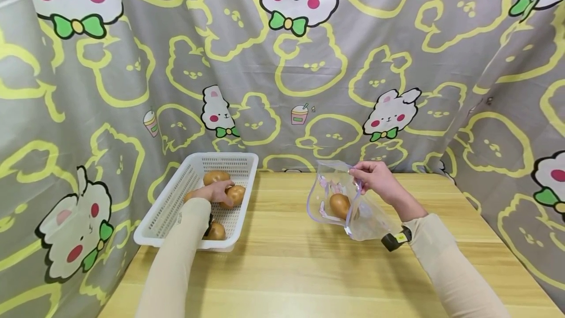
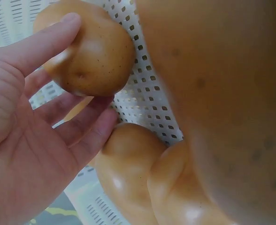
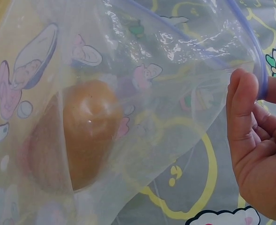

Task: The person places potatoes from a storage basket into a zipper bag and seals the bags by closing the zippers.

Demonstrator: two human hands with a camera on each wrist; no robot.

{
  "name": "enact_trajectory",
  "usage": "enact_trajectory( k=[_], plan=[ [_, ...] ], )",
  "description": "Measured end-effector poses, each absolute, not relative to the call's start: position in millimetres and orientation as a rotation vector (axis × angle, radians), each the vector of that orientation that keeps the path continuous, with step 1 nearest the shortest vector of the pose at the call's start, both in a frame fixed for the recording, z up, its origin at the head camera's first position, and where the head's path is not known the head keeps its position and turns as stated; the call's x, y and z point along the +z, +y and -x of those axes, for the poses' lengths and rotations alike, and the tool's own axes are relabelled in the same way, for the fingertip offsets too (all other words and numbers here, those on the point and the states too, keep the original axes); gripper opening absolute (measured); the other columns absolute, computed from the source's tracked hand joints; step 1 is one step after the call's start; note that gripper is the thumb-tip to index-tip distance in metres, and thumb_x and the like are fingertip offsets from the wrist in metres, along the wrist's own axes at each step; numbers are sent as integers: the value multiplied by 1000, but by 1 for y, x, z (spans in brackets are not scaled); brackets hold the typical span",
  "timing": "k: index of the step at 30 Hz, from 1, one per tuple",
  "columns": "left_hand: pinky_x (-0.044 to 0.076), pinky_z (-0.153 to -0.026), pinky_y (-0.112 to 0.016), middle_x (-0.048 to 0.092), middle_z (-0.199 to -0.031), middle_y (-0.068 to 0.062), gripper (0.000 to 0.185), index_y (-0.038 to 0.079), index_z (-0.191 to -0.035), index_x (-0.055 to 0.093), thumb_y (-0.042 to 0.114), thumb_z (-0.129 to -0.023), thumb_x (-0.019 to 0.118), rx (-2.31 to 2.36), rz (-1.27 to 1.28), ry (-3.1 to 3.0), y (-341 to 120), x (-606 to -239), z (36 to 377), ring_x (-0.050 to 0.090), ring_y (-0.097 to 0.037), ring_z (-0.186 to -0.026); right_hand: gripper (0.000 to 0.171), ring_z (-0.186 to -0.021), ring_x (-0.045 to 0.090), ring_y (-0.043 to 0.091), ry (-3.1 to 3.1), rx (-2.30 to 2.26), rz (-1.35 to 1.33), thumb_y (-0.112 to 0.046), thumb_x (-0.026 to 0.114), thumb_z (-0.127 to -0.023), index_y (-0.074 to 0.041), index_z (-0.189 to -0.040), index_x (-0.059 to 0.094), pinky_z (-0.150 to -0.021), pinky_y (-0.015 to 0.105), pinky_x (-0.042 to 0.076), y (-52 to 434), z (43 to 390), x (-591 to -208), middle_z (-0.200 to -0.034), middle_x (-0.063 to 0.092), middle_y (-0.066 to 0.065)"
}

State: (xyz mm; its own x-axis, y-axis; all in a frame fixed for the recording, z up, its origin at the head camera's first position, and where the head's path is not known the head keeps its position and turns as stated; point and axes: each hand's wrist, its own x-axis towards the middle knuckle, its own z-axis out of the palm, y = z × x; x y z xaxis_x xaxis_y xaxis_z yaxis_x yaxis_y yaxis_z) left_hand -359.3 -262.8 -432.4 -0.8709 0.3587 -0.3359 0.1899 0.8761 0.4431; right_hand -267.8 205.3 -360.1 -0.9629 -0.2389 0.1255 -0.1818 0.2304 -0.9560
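- Left hand [image 1: 216, 193]: reaches into the white perforated basket [image 1: 172, 210] at the left of the wooden bench [image 1: 291, 269]. Its thumb and fingers are curled around one potato [image 2: 93, 51]; the left wrist view shows the thumb on top and the fingers underneath.
- Other potatoes [image 2: 128, 173] lie on the basket floor, just beside the gripped one; one of them touches the fingertips.
- Right hand [image 1: 375, 178]: pinches the purple-edged rim of a clear zip bag [image 1: 340, 200] and holds it upright, mouth open, above the bench at centre right.
- Bag contents: one potato in the bag [image 3: 88, 131] lies low inside, seen through the printed film.
- Backdrop: a grey curtain [image 1: 309, 63] with cartoon animal prints surrounds the bench.
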Motion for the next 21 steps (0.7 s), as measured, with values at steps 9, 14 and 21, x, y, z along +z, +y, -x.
enact_trajectory(
  k=[9,14,21],
  plan=[
    [34,-98,-51,43,-135,-24,73,-2,-137,39,18,-76,72,589,-371,2673,-268,-433,355,42,-36,-118,22,-50,52,12,2457,-1864,403,-18,61,-93,4,-91,62,-49,29,51,206,269,-361,-69,58,12],
    [37,-93,-44,50,-124,-21,72,-2,-131,42,18,-69,74,758,-320,2700,-270,-433,354,46,-32,-107,23,-50,52,13,2453,-1858,398,-19,60,-94,4,-92,62,-49,29,52,206,268,-359,-69,57,10],
    [43,-77,-35,49,-111,-20,64,-3,-127,38,12,-73,67,1121,-322,2641,-274,-422,350,49,-29,-93,21,-50,52,12,2450,-1858,406,-18,60,-94,3,-90,62,-49,29,51,205,267,-359,-69,58,10]
  ],
)
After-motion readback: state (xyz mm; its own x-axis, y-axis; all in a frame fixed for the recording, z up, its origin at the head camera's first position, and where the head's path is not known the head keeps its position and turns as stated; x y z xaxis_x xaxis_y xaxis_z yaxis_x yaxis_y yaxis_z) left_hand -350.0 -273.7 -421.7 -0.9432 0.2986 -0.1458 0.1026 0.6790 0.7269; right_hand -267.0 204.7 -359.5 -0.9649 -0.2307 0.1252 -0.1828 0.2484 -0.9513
